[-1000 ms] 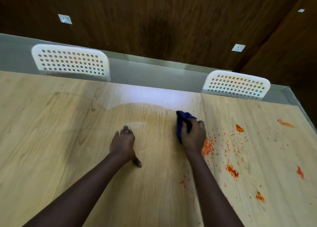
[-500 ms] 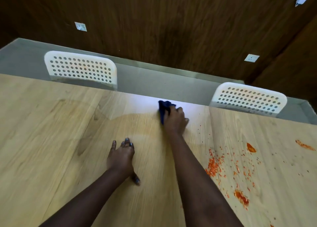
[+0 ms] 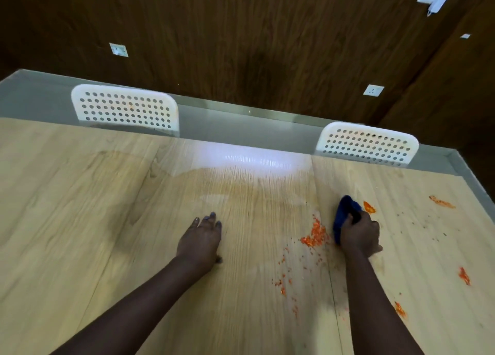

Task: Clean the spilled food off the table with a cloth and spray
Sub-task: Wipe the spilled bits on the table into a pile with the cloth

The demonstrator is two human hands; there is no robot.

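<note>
While the left hand (image 3: 200,240) rests flat with fingers spread on the desk (image 3: 80,207), the right hand (image 3: 359,234) grips a blue cloth (image 3: 344,214) beside orange crumbs (image 3: 314,234).

Cloth (image 3: 344,215): dark blue. Spilled food (image 3: 314,234): orange-red. Table (image 3: 107,220): pale wood grain. Chairs (image 3: 124,111): white (perforated with round holes). Wall (image 3: 241,33): dark brown.

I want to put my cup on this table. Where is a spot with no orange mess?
The bare wood left of the left hand, toward the near white chair, shows no mess. It is crowded on the right: orange food lies beside the blue cloth that the right hand grips, with more bits out to the table edge.
</note>
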